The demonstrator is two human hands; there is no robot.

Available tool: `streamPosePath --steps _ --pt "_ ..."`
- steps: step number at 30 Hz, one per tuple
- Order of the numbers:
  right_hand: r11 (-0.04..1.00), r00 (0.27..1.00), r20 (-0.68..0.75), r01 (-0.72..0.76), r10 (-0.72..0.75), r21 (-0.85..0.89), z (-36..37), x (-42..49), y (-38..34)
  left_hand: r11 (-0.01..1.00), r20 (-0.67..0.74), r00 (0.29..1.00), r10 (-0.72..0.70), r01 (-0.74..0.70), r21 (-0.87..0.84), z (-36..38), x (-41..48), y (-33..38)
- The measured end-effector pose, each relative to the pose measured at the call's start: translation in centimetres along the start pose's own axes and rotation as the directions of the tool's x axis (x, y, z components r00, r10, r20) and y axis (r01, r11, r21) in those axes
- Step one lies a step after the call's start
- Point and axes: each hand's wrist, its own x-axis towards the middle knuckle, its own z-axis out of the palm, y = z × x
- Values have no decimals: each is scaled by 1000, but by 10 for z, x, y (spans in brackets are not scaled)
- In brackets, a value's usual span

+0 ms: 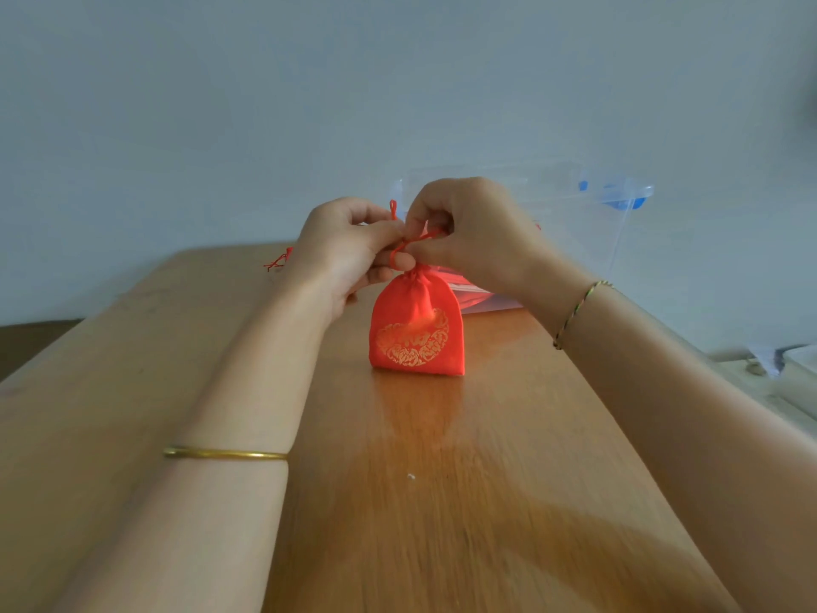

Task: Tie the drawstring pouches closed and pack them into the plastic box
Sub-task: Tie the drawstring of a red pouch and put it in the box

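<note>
Just glossy tbl (486,480), prob. wood; pale wall (221,104)

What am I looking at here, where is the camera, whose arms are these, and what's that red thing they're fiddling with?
There is no machine here: these are a person's two bare arms, filmed by a camera worn on the head that looks forward and down. That is why the arms come in from the bottom edge. The left hand and the right hand both pinch the red drawstring at the gathered neck of a small red pouch with a gold pattern, which stands upright on the wooden table. Behind the hands sits a clear plastic box with a blue clip. More red cord shows beyond the left hand; what it belongs to is hidden. A gold bangle is on the left forearm.
</note>
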Motion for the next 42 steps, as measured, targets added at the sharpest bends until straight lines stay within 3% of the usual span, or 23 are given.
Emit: streamPosePath --steps 4,9,12,15,20,28,38,42 --pt "998 1000 -12 20 -21 -66 1 -1 -3 1000 -4 1000 -1 1 -21 -1 1 -1" --pt "954 979 -11 -197 205 227 3 3 8 999 -133 991 -7 2 -36 -6 6 0" --pt "859 939 35 -328 343 394 4 4 12 982 -166 978 123 -96 162 -9 7 3" --pt "796 917 72 -377 392 473 4 4 14 912 -30 958 286 -263 316 -4 0 9" --pt "739 910 130 -398 394 543 2 2 15 786 39 925 379 -344 514 0 2 5" --pt "659 905 205 -413 373 628 2 2 17 749 73 926 371 -345 565 -1 2 3" --pt "671 918 238 -396 319 628 2 2 21 754 85 925 370 -352 554 -2 5 -3" --pt "777 933 179 -360 313 517 -5 0 20 741 121 920 372 -373 559 -2 6 -5"
